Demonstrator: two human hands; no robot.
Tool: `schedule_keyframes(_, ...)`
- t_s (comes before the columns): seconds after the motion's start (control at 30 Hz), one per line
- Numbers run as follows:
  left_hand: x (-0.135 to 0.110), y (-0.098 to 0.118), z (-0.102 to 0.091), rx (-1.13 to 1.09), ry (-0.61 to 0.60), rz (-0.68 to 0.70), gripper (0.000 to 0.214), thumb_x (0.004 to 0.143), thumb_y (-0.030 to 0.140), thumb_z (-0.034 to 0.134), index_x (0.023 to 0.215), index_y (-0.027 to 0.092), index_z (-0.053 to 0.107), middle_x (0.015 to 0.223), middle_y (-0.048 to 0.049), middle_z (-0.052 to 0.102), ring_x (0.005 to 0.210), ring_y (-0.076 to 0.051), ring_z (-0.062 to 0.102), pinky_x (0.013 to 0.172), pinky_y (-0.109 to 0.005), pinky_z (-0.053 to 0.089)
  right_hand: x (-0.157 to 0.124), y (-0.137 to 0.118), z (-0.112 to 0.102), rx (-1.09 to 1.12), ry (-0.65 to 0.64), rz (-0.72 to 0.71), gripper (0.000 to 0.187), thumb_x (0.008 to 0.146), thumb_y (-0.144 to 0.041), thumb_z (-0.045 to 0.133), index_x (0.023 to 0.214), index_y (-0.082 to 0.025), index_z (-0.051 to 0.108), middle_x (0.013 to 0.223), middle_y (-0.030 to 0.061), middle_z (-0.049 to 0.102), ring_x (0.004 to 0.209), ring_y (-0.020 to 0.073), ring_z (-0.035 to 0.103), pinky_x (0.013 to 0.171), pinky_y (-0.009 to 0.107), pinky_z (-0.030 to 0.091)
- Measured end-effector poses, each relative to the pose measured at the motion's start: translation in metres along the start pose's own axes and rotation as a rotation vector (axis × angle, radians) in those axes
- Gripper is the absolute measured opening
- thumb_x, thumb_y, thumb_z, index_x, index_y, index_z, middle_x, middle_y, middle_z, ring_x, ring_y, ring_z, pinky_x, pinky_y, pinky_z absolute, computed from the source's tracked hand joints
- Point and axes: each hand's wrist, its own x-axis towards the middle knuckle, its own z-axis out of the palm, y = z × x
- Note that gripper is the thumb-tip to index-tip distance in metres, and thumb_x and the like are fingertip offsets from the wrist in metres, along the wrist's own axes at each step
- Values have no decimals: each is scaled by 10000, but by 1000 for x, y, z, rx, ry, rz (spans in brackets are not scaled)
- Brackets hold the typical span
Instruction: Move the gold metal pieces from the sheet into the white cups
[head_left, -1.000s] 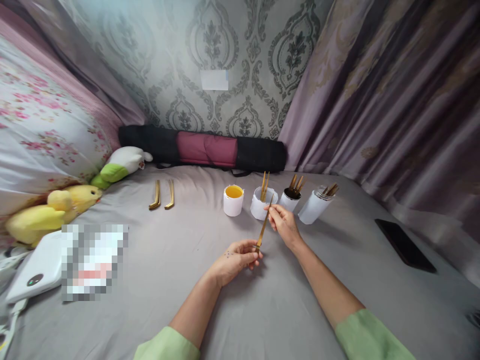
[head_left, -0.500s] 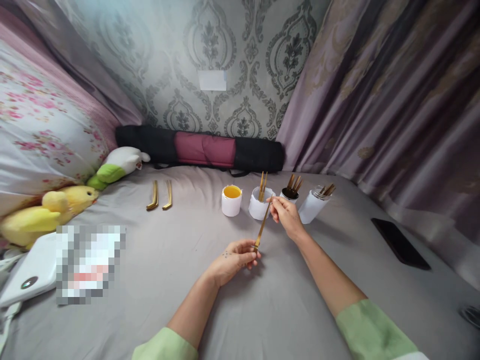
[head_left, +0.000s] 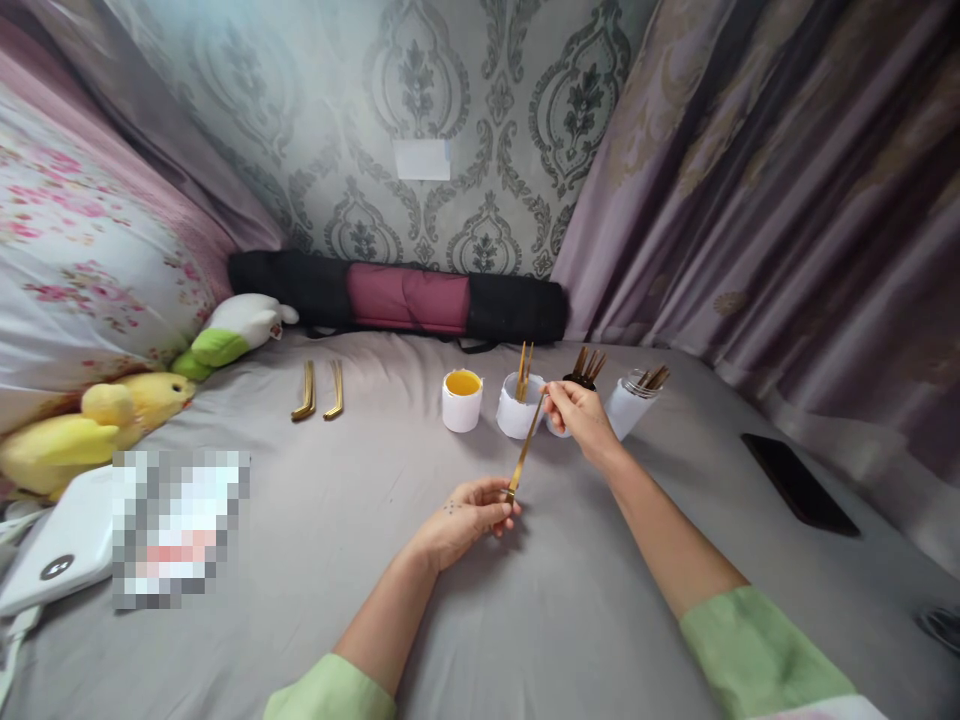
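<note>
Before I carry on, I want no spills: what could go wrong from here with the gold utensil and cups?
1. The right hand sits close against the white cups, which stand on a soft bedsheet; a nudge could tip them, and the rightmost cup leans.
2. The gold utensil is held only by a pinch at each end, the left hand at its lower end, so it might slip.

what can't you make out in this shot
Head view:
Gold utensil: the right hand covers its far end and the left hand its near end, so its type is unclear.
Third cup: its lower part is hidden behind the right hand.
Pixelated patch: its contents are blurred out.
Dark object: cut off by the right edge.
</note>
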Motion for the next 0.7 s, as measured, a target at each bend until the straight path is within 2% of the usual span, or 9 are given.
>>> schedule_keyframes(0.33, 1, 0, 0, -27, 19, -4, 429, 643, 207, 706, 1041, 124, 572, 857, -86, 615, 643, -99, 549, 602, -236, 372, 0, -5, -2, -29, 14, 6, 307, 708, -462, 589, 743, -158, 561, 565, -14, 536, 355, 39, 356, 319, 185, 251)
schedule_keyframes(0.7, 2, 0, -2, -131, 61, -15, 313, 695, 204, 676, 977, 99, 589, 836, -98, 626, 635, -100, 565, 575, -218, 393, 0, -6, -10, -8, 28, 33, 288, 717, -446, 585, 719, -160, 553, 566, -15, 536, 370, 39, 376, 322, 174, 274)
